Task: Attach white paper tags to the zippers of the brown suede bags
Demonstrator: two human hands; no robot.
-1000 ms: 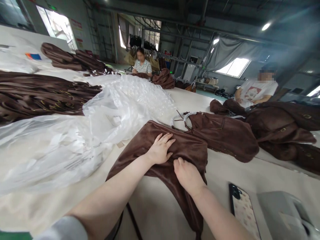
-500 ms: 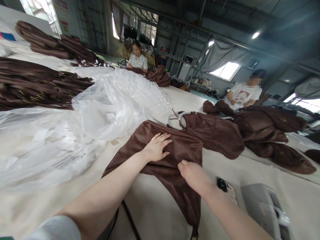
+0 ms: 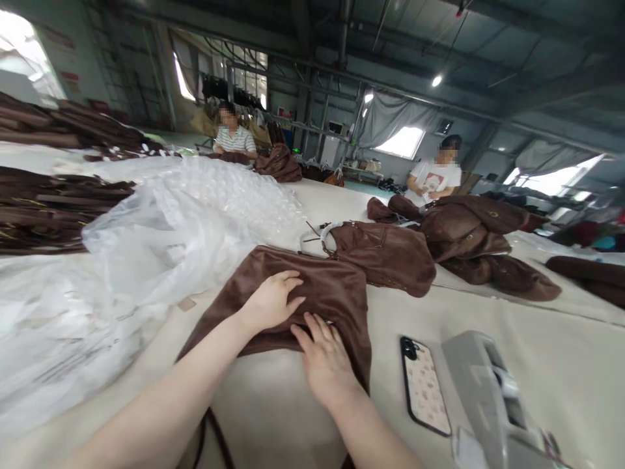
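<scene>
Brown bag (image 3: 327, 280) touched by spread left hand (image 3: 271, 299) and, at five o'clock, right hand (image 3: 326, 355); nothing grasped. Smoothing, apparently; even pressure called for.

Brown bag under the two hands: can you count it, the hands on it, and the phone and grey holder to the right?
Brown bag: 1
Hands: 2 (left hand, right hand)
Phone: 1
Grey holder: 1
Total: 5
</scene>
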